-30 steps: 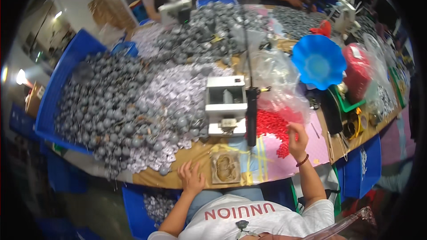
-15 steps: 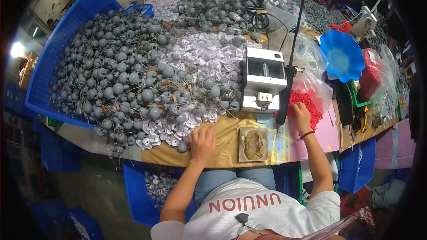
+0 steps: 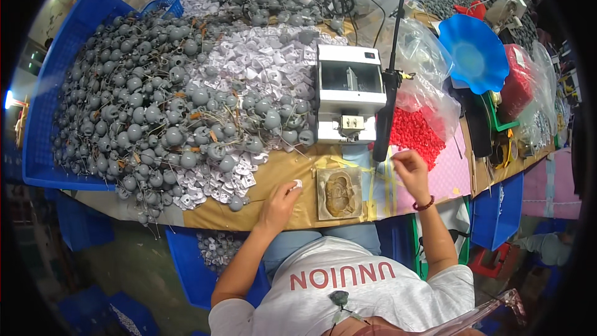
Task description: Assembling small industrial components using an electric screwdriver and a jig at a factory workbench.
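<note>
Worker [image 3: 342, 267] at a paper-covered bench [image 3: 273, 171] handles small parts beside a shallow block [image 3: 339, 194], whose moulded hollow shows no grey, white or red piece inside. The left hand [image 3: 277, 208], just left of the block, has its thumb and fingers pinched nearly together on a small white piece [image 3: 298, 183], which is apart from the block and joined to nothing visible. The right hand [image 3: 413, 173] is raised at the near edge of loose red pieces [image 3: 415, 140], fingers curled with the tips close together; whether they grip anything cannot be told.

By the look of it, the held piece is at an early point, and plenty is left: white pieces [image 3: 258, 65] are heaped behind a mass of grey balls with wires [image 3: 149, 106], which spills from a blue crate [image 3: 46, 99]. Nothing on the bench can be clearly picked out as finished. Below its edge, a blue tub [image 3: 186, 277] holds grey and white pieces [image 3: 214, 249], though whether those are done or waiting is unclear. A white machine [image 3: 351, 84] stands beyond the block, touched by neither hand
</note>
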Motion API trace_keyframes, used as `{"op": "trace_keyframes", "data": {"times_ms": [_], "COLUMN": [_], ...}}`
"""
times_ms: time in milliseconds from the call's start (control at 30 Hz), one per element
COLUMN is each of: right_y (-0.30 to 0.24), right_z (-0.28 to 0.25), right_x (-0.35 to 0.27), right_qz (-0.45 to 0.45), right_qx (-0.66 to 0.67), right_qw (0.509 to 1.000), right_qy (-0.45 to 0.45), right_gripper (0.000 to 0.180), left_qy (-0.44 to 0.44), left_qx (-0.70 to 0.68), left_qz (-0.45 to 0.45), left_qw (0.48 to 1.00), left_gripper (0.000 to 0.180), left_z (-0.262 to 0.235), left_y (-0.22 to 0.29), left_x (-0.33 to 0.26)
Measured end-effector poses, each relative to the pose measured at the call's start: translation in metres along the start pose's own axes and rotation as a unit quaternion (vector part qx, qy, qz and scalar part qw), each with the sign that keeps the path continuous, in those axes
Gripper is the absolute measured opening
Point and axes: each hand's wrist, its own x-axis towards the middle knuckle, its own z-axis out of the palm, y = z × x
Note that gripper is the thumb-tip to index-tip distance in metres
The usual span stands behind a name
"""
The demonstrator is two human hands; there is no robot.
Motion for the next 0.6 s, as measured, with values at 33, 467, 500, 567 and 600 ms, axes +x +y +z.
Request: {"op": "trace_keyframes", "data": {"times_ms": [33, 467, 500, 567, 600], "right_y": [-0.004, -0.038, -0.039, -0.044, -0.045], "right_z": [0.01, 0.082, 0.084, 0.085, 0.086], "right_x": [-0.009, -0.042, -0.04, -0.035, -0.035], "right_qz": [0.002, -0.123, -0.145, -0.202, -0.232], "right_qx": [0.005, -0.069, -0.071, -0.09, -0.107], "right_qw": [1.0, 0.984, 0.981, 0.969, 0.961], "right_qy": [-0.025, -0.112, -0.109, -0.107, -0.11], "right_gripper": [0.009, 0.014, 0.015, 0.017, 0.018], "left_qy": [0.009, 0.001, -0.01, -0.006, 0.008], "left_qx": [0.005, -0.133, -0.104, -0.064, -0.054], "left_qz": [-0.007, 0.056, 0.067, 0.07, 0.063], "left_qw": [1.0, 0.99, 0.992, 0.995, 0.997], "left_gripper": [0.022, 0.023, 0.024, 0.029, 0.032], "left_z": [0.003, 0.045, 0.047, 0.05, 0.052], "left_y": [0.004, 0.063, 0.066, 0.071, 0.074], "left_x": [-0.003, 0.035, 0.043, 0.046, 0.045]}}
